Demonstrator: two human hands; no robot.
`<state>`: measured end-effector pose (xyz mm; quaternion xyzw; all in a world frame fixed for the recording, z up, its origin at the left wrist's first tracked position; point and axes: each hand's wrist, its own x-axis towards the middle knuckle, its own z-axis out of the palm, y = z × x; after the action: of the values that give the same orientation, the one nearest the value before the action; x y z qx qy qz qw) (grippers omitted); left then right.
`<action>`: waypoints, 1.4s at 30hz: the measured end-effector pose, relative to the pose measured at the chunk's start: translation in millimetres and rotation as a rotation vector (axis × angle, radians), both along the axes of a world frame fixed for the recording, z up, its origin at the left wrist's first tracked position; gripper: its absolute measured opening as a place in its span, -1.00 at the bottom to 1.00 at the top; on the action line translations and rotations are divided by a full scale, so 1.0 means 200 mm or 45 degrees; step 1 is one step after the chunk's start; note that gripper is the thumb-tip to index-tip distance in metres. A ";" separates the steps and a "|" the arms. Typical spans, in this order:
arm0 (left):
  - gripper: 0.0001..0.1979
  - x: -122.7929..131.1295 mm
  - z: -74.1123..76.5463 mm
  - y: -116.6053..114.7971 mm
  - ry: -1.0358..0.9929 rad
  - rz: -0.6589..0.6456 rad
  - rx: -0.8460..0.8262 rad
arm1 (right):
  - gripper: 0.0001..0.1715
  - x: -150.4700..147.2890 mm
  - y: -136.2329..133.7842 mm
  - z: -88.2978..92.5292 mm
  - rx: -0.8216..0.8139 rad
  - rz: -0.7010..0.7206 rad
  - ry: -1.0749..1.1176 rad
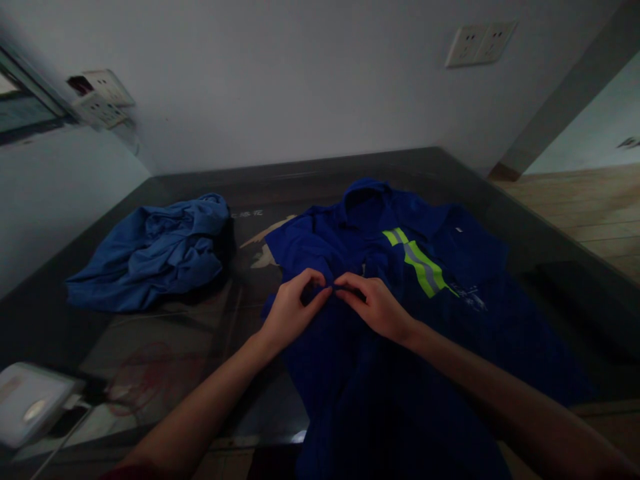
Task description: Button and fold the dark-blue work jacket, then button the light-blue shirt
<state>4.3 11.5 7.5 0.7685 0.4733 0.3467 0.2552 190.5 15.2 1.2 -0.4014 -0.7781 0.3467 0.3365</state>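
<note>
A dark blue work shirt [320,243] with a collar, a yellow-green and grey reflective strip and small white lettering lies spread on the dark table, its lower part hanging over the near edge. Over the front of the shirt, my left hand [295,303] pinches a bit of the fabric between thumb and forefinger. Right beside it, my right hand [373,303] pinches the same cloth, the fingertips of both hands almost touching. Whatever small detail lies between the fingertips is too dark to make out.
A crumpled lighter blue garment [155,257] rests on the left of the table [280,175]. At the near left corner stands a white device [35,403] with a cable. A dark flat object [585,300] lies to the right. Wall sockets [480,43] sit above the table.
</note>
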 end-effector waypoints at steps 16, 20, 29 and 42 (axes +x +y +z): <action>-0.87 -0.02 -0.03 -0.01 0.182 0.028 0.254 | -0.87 -0.01 0.00 0.03 -0.147 -0.038 0.084; -0.84 -0.02 -0.05 -0.01 0.381 0.025 0.418 | -0.88 -0.02 -0.02 0.01 -0.082 -0.048 0.027; -0.88 -0.03 -0.04 -0.01 0.141 -0.140 0.412 | -0.93 -0.01 -0.03 0.02 0.076 -0.123 -0.047; -0.86 -0.01 -0.02 0.00 -0.265 -0.044 -0.073 | -0.87 0.00 -0.04 0.00 0.454 -0.179 -0.285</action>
<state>3.1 11.0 3.0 0.7289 0.4406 0.4064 0.3308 190.5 7.2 0.3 -0.4247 -0.8297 0.1327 0.3371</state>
